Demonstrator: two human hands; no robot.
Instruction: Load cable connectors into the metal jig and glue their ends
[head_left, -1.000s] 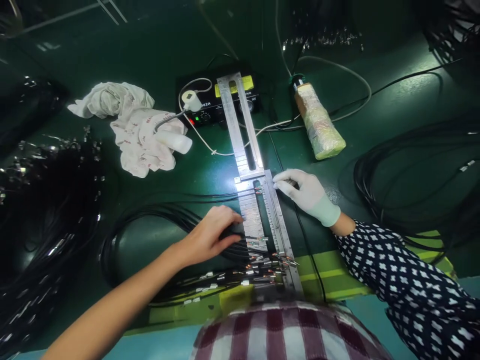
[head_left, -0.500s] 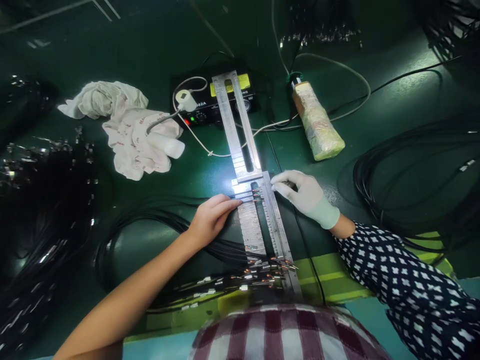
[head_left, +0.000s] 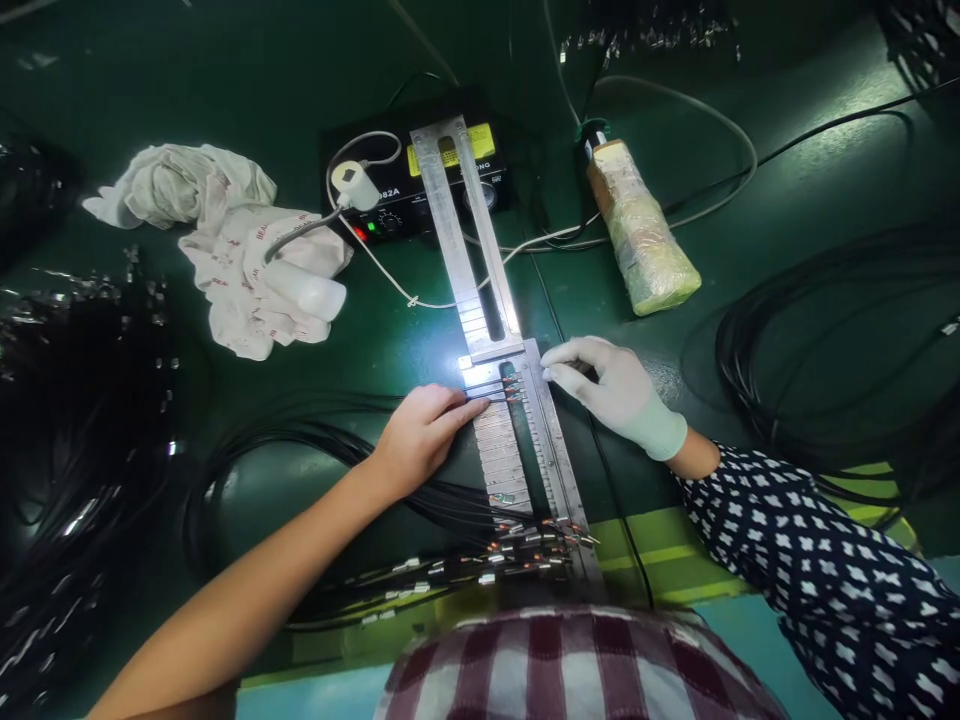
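Observation:
My bare left hand [head_left: 427,432] lies over the left edge of a slotted metal fixture [head_left: 499,450], its fingertips closed on a thin black cable [head_left: 474,401]. A few cable ends with small coloured wire tips lie across the fixture's upper slot. My right hand [head_left: 611,390], in a white glove, is at the fixture's right edge with thumb and index finger pinched together. Whatever they may hold is too small to make out. A bundle of black cables [head_left: 457,505] runs beneath my left wrist, its stripped ends spread over the fixture's lower part.
Behind the fixture stands a black control box [head_left: 390,205] with a metal frame [head_left: 442,200] across it. A wrapped bottle [head_left: 645,235] lies to the right, crumpled white gloves [head_left: 247,260] to the left. Coiled black cables [head_left: 739,370] and a dark cable heap [head_left: 82,400] flank the work area.
The view has shifted slightly. My left fingertips have slid a little to the right over the fixture. My right hand keeps its pinch at the same edge.

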